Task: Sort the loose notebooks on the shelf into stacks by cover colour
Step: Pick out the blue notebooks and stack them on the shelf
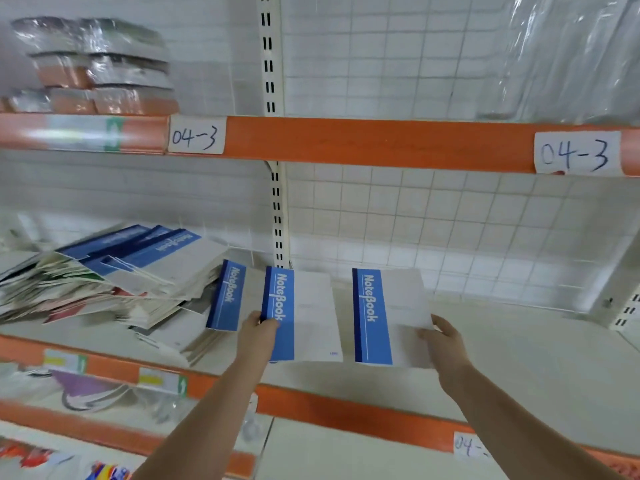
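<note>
- Head view: fingers of the left hand (259, 328) are curled round the blue spine edge of a blue-and-white notebook (302, 315), which is gripped near its lower left side and held upright above the white shelf (519, 368).
- Fingers of the right hand (441, 336) are pinched on the lower right corner of a second blue-and-white notebook (389, 317); the thumb is laid on the white cover.
- Both notebooks are held side by side with a gap between them, covers turned toward the camera, "NoteBook" printed down each blue band.
- Both forearms are stretched forward and upward from the bottom of the frame, the left from lower centre, the right from the lower right.
- A third blue-banded notebook (227, 295) is seen just left of the left hand, leaned against a loose pile of notebooks (114, 282) at the left of the same shelf.
- Paper labels (196, 135) reading "04-3" are fixed to the orange shelf edge above.
- Wrapped packs (100, 67) are stacked on the upper shelf, blurred.
</note>
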Available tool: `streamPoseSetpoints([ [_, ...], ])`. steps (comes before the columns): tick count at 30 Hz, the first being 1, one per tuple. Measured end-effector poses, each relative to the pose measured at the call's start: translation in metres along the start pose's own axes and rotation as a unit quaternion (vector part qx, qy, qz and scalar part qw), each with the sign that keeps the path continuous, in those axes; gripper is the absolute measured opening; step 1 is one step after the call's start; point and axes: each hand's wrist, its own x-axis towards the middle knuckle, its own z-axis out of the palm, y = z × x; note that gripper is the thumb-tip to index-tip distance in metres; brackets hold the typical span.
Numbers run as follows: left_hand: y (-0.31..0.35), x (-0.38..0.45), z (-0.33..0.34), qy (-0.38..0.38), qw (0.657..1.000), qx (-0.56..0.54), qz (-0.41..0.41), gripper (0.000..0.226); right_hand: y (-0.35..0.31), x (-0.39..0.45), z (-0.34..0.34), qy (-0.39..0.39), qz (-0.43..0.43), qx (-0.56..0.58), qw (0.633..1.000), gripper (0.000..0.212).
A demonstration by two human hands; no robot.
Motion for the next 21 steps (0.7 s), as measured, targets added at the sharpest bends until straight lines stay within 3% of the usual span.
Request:
streamPoseSetpoints([
  [6,-0.016,0.032,0.055,-0.051,0.996,0.057,-0.035,0.016,0.000,0.034,-0.005,0.026,0.020,-0.019,0.999,0.033],
  [13,-0.015,0.066,0.077,-0.090,0.981,0.170,-0.019,0.022,0.004,0.053,0.007,0.050,0.046,-0.037,0.997,0.038],
  [17,-0.018,0.072,0.073,-0.116,0.958,0.263,-0.001,0.023,0.007,0.052,0.018,0.042,0.056,-0.043,0.997,0.035],
  [21,-0.016,0.075,0.064,-0.098,0.904,0.411,0.067,0.035,0.011,0.053,0.041,0.012,0.067,-0.055,0.996,0.036],
])
